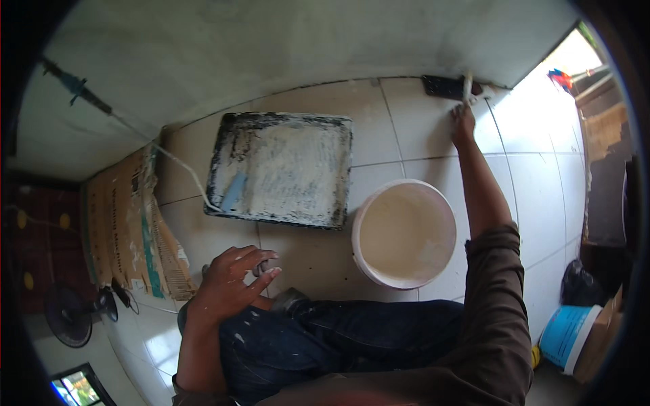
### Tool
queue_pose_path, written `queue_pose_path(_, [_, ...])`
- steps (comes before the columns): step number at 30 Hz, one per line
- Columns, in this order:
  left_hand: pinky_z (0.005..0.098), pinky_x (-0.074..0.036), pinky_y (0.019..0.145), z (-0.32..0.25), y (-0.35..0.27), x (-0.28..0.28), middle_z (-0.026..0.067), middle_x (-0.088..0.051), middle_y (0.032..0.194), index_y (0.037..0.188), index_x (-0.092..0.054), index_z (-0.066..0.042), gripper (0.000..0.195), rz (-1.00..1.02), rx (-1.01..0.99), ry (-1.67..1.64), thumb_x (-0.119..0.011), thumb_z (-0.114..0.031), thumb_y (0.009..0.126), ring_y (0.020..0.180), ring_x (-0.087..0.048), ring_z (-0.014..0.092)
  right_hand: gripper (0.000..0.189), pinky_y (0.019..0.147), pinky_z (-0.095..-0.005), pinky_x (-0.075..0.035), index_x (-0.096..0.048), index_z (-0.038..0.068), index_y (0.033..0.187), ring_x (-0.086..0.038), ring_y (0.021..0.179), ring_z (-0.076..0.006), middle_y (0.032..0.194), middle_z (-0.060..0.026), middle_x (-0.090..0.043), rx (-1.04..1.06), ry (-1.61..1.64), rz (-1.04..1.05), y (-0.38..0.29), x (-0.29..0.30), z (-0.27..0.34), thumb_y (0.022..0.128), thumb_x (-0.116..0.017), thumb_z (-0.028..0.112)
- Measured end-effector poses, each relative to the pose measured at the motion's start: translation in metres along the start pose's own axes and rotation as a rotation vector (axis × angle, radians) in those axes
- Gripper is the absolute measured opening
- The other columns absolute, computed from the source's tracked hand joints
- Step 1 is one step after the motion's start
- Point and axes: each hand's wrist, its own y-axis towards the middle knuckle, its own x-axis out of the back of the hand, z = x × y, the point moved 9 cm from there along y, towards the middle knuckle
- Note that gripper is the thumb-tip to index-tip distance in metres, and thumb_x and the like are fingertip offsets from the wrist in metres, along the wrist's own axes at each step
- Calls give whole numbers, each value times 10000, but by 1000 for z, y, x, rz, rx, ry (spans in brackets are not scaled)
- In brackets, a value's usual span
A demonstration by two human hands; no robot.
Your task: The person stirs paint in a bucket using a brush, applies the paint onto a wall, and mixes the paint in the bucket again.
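My right hand (463, 122) reaches out to the foot of the wall, its fingers closed around a slim pale handle (467, 87); the tool's working end cannot be made out. Beside that handle, a flat black object (442, 87) lies against the wall's base. My left hand (241, 279) hovers by my left knee, fingers curled and apart from the thumb, with nothing plainly held. In front of me is a black paint tray (292, 167) coated in whitish paint. A blue paint roller (235, 192) rests in its left side. Right of the tray stands a round bucket (406, 238) of cream-coloured paint.
The roller's long rod (172, 156) slants up left toward the wall (325, 40). Flattened cardboard (124, 228) lies at left, near a fan (68, 314). At right are a blue bucket (564, 335), a black plastic bag (579, 286) and pale floor tiles (538, 203).
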Motion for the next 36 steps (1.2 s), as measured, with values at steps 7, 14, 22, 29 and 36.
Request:
queue_pose_path(7, [424, -569, 889, 15, -21, 10, 137, -766, 1088, 1207, -751, -64, 324, 19, 85, 23, -749, -332, 1024, 963, -722, 350, 646, 1236, -457, -414, -373, -5, 1651, -487, 1490, -323, 1621, -178, -483, 131, -227, 30, -143, 58, 16, 1187, -364, 444])
queue_pose_path(14, [440, -563, 834, 19, -32, 6, 135, -759, 1018, 1173, -753, -64, 323, -66, -75, 22, -687, -360, 1062, 895, -717, 318, 594, 1028, -433, -512, -575, 18, 1460, -646, 1218, -252, 1423, -143, -624, 443, -98, 148, -276, -7, 235, 1174, -369, 497])
queue_pose_path(22, [425, -509, 1040, -22, -78, 23, 173, -662, 1387, 1431, -626, -80, 491, -499, -338, 112, -661, -410, 1068, 1265, -650, 348, 523, 796, -334, -538, -674, 55, 1108, -684, 861, -151, 1016, -60, -686, 253, -43, 506, -454, -166, 290, 1156, -479, 538])
queue_pose_path(29, [516, -194, 1282, -137, -114, -19, 170, -301, 1776, 1701, -302, -44, 908, -479, -625, 247, -605, -586, 1039, 1653, -263, 338, 533, 771, -342, -566, -681, 29, 1137, -710, 860, -179, 1012, -88, -686, -23, -226, 655, -553, -193, 161, 1155, -485, 524])
queue_pose_path(36, [506, -69, 1297, -149, -95, -74, 207, -178, 1812, 1725, -177, 11, 1010, -342, -540, 243, -514, -659, 1047, 1694, -138, 319, 476, 874, -361, -560, -675, -48, 1229, -684, 968, -170, 1035, -108, -725, 270, -268, 772, -593, -197, 163, 1183, -480, 384])
